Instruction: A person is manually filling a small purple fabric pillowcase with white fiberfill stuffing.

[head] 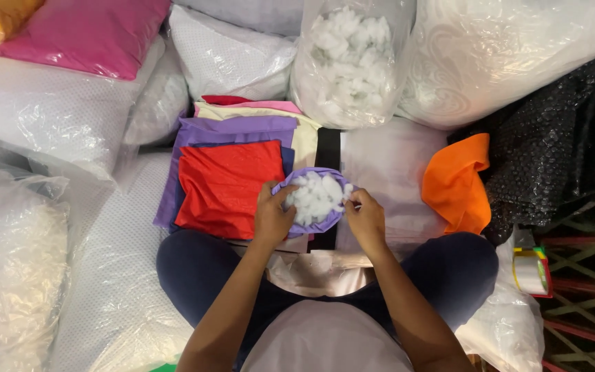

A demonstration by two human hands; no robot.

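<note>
A small purple fabric cover (306, 229), open at the top and full of white stuffing (317, 198), sits in front of me above my lap. My left hand (272, 215) grips its left edge. My right hand (365, 218) pinches its right edge, fingertips at the rim. Just behind lies a stack of folded cloths, red (225, 184) on top, with purple (232, 131), cream and pink pieces under it.
A clear bag of white stuffing (350, 62) stands at the back. An orange cloth (457, 183) lies to the right, a tape roll (530, 273) further right. Wrapped white pillows (36, 117) and a pink cushion (84, 34) crowd the left and back. Black bubble wrap (559, 151) lies at the right.
</note>
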